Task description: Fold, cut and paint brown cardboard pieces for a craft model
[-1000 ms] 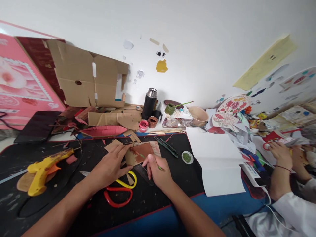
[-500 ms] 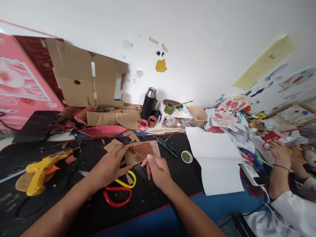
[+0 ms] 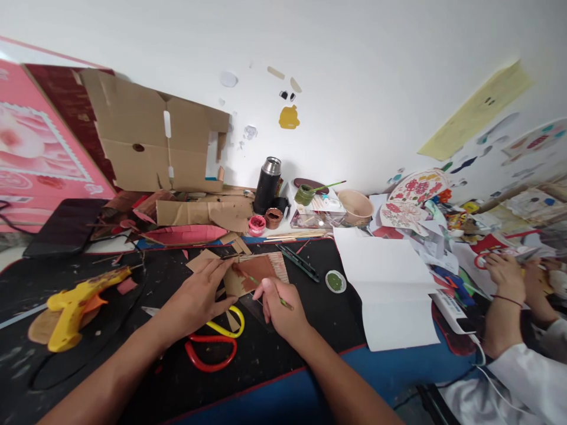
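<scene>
My right hand (image 3: 282, 308) is closed around a thin paintbrush (image 3: 287, 304) with a green handle. Its tip rests on a small cardboard piece (image 3: 262, 273), partly coated in reddish-brown paint, with bare corrugated ridges at its right side. My left hand (image 3: 201, 289) lies over that piece's left edge, fingers stretched out and thumb apart, steadying it. Just below the left hand are scissors (image 3: 212, 354) with one yellow and one red handle loop; their blades pass under my left forearm. A clear flat strip (image 3: 258, 307) lies partly under my right hand.
A yellow glue gun (image 3: 73, 310) lies at the left. Behind are a black thermos (image 3: 267, 186), a brown paint jar (image 3: 273, 218) and a pink paint jar (image 3: 257, 225). A lid with green paint (image 3: 335, 281) and white paper (image 3: 390, 289) lie rightward. Another person's hands (image 3: 507, 277) work at far right.
The brush tip has shifted very slightly on the painted cardboard. My left hand stays in place. The other person's hands at far right have moved a little.
</scene>
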The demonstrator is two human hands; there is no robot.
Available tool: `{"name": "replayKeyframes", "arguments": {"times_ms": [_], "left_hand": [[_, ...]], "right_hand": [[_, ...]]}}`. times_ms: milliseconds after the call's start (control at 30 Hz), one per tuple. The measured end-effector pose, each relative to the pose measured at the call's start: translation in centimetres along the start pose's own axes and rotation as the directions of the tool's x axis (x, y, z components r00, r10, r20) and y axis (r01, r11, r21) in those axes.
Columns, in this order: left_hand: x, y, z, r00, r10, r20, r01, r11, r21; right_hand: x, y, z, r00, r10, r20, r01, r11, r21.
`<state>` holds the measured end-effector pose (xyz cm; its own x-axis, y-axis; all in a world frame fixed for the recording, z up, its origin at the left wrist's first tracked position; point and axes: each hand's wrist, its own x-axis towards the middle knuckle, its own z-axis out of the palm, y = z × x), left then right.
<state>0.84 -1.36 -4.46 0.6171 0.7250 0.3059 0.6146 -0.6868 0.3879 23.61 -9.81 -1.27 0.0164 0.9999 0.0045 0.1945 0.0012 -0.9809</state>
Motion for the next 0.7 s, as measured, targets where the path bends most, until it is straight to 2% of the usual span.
{"name": "replayKeyframes", "arguments": {"times_ms": [167, 300, 467, 600, 700], "left_hand": [[0.0, 0.0, -0.1, 1.000, -0.003, 0.010, 0.003, 1.000, -0.008], [0.0, 0.2, -0.2, 1.000, -0.001, 0.003, 0.001, 0.999, -0.032], [0.0, 0.2, -0.1, 1.000, 0.001, -0.014, -0.001, 1.000, -0.028], [0.0, 0.1, -0.1, 1.000, 0.012, -0.013, -0.012, 1.000, -0.005], [0.0, 0.1, -0.2, 1.000, 0.011, -0.001, -0.011, 1.000, -0.001]], "right_hand": [[-0.2, 0.0, -0.1, 1.000, -0.014, 0.010, 0.015, 0.999, -0.048], [-0.5, -0.5, -0.7, 1.000, 0.026, 0.000, -0.026, 1.000, -0.017], [0.1, -0.5, -0.1, 0.999, 0.026, -0.023, -0.026, 0.999, 0.022], [-0.2, 0.1, 0.1, 1.000, 0.016, 0.008, -0.016, 0.999, 0.030], [-1.1, 0.0, -0.7, 0.997, 0.068, 0.039, -0.071, 0.995, 0.077]]}}
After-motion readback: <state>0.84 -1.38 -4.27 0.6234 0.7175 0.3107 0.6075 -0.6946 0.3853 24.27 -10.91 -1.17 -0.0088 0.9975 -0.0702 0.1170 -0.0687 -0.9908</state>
